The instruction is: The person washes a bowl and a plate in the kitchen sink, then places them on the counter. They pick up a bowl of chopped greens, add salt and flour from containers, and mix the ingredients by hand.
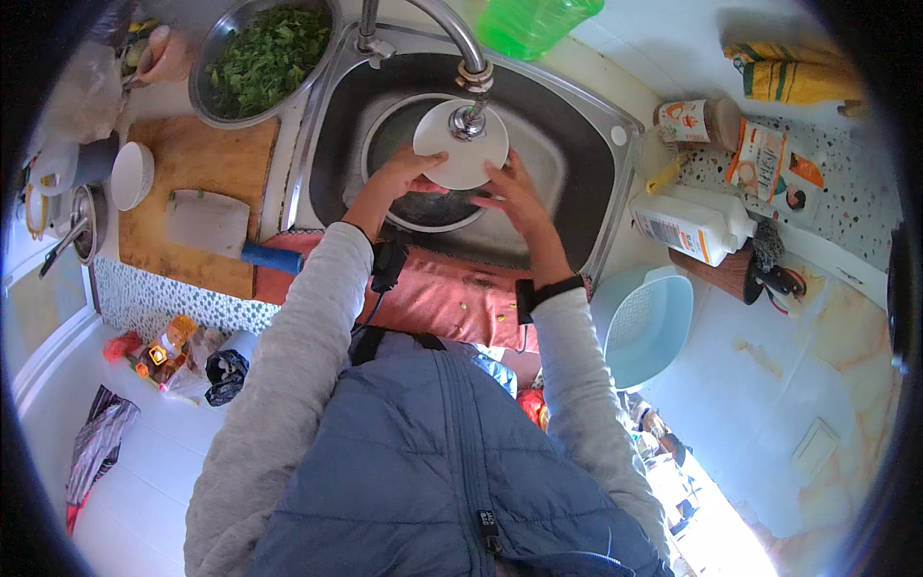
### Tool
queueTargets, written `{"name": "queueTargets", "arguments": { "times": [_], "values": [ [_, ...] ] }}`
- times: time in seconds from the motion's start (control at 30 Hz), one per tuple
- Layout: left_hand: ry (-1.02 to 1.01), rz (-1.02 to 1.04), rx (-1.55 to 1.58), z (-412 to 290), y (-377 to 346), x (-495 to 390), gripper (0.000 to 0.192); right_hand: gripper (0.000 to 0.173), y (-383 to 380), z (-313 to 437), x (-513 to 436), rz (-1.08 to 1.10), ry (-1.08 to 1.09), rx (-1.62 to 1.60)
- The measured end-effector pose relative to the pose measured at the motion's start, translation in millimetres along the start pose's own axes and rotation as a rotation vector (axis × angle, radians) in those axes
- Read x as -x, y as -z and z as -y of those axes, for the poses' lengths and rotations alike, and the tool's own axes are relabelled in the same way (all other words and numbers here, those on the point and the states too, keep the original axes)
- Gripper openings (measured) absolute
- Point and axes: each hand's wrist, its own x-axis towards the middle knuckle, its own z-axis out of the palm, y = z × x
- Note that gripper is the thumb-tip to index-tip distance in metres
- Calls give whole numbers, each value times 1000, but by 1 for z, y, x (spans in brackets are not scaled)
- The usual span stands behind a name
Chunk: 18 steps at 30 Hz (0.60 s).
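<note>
A round white plate (458,167) is in my two hands over the sink (588,155), right below the metal faucet (465,43). My left hand (405,173) grips the plate's left edge with the thumb on top. My right hand (515,189) is at the lower right rim, its fingertips on the edge and some fingers spread. Under the plate, a round basin (431,228) sits in the sink, its inside partly hidden by the plate and hands. The faucet's nozzle hides part of the plate, and I cannot tell if water runs.
Left of the sink, a wooden cutting board (155,249) bears a blue-handled cleaver (209,222) and a white bowl (133,177). A metal bowl of leafy greens (270,61) stands behind it. At right are white bottles (681,227) and a light-blue plastic basket (649,328). A red cloth (447,292) covers the front edge.
</note>
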Motion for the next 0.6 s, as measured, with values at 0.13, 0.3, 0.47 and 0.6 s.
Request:
{"name": "queueTargets", "arguments": {
  "times": [0.13, 0.3, 0.47, 0.6],
  "values": [
    [4, -19, -4, 0, 1, -14, 48, 66, -12, -3, -14, -101, 34, -131],
    [-272, -293, -34, 24, 39, -79, 34, 70, 14, 3, -11, -432, 165, 67],
    [-547, -606, -741, 44, 17, -139, 23, 70, 3, 18, -6, -577, 500, 681],
    [-231, -402, -580, 47, -7, -144, 24, 68, -4, 31, -7, -595, 551, 861]
  ]
}}
